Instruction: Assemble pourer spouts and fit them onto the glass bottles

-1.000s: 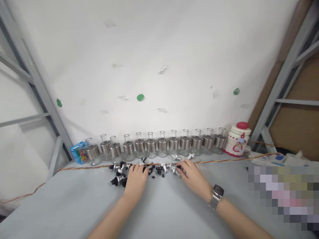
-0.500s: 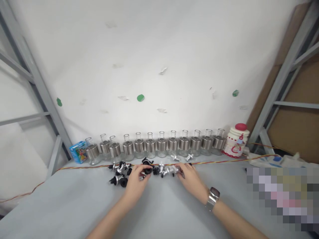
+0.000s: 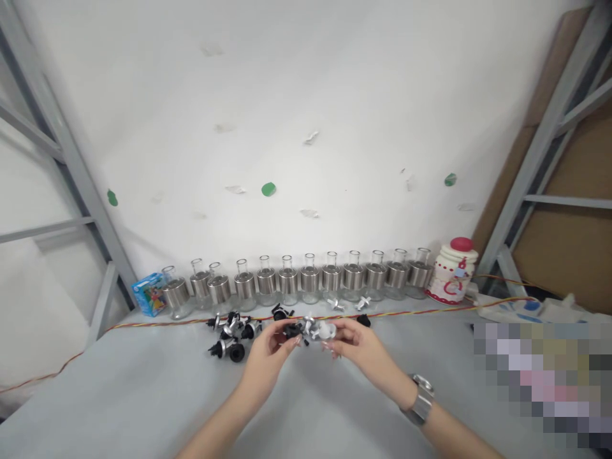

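Forearms (image 3: pixel 217 417) angled inward: my left hand (image 3: pixel 268 357) pinches black bottle fitting (image 3: pixel 293 330), right hand (image 3: pixel 361 347) grips whitish fitting (image 3: pixel 326 330). Silver fitting (image 3: pixel 308 325) sits between them.

Held parts (image 3: pixel 326 330) blurry; both forearms (image 3: pixel 229 414) cropped

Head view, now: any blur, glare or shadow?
Head view: the parts between left hand and right hand look soft, their edges hard to separate; bottles carry highlights on their metal bands; a faint shadow falls on the table below the hands; lower right is pixelated.
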A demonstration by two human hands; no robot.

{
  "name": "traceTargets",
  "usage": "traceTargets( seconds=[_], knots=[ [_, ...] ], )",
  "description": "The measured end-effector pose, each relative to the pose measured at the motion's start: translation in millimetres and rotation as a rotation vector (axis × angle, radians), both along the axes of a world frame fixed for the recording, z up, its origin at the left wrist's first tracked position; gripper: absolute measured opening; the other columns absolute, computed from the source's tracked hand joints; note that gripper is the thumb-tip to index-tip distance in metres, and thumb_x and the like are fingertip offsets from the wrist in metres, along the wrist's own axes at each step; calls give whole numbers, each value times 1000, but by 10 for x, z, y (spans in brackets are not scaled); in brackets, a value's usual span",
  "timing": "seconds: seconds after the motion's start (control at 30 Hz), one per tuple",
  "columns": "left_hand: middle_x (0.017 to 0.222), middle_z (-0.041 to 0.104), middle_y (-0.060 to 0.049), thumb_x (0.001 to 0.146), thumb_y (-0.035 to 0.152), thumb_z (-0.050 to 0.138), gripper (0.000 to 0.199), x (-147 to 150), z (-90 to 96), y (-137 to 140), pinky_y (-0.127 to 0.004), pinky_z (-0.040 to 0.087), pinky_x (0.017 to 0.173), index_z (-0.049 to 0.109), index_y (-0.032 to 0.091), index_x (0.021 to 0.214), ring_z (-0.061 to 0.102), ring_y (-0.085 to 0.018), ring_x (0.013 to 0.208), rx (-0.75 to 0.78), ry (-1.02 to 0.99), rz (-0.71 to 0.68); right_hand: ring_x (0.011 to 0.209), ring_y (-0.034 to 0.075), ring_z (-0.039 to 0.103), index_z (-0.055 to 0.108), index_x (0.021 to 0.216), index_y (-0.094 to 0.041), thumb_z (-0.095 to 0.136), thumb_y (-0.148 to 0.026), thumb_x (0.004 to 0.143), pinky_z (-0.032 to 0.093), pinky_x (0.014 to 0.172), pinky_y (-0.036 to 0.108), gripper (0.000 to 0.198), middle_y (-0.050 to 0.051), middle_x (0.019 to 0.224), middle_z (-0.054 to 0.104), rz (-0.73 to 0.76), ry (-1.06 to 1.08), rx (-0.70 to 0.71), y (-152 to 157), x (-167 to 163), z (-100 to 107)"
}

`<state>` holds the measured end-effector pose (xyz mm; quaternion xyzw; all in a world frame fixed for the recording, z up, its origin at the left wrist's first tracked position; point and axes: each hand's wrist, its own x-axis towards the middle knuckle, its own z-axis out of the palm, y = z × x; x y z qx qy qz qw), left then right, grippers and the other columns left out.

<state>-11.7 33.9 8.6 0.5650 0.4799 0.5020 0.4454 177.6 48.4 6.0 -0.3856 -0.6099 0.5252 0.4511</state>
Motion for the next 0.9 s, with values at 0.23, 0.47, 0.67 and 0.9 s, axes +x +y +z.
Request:
traceTargets(
  seconds=[0.23,0.47,0.67,0.9],
  knots=[
    [97,61,-5,71,20,57,37,-43,-152,14,-31,42,76,58,24,108,54,-17,82,125,221,-167,80,15,53,59,104,-24,47,-18,81,44,76,30,27,3,85,55,-15,-480,406,-122,5,1],
    [83,56,-3,78,29,50,38,-25,-178,-13,-27,43,68,49,22,115,52,-14,70,153,279,-196,82,19,54,61,84,-22,48,-17,81,43,74,30,15,4,82,60,-28,-678,576,-192,-20,-14],
    [57,50,4,82,40,39,25,5,-117,-46,-24,37,58,50,18,75,48,-12,57,61,280,-124,64,15,57,58,80,-21,48,-28,81,44,62,25,12,0,69,61,70,-476,307,-296,-99,-30],
    [48,40,6,83,49,31,36,36,-148,-85,-24,31,53,43,21,63,40,-12,49,-13,266,-44,54,11,54,52,78,-17,41,-40,84,44,56,23,26,-2,61,56,97,-146,56,-249,-212,-82]
  ],
)
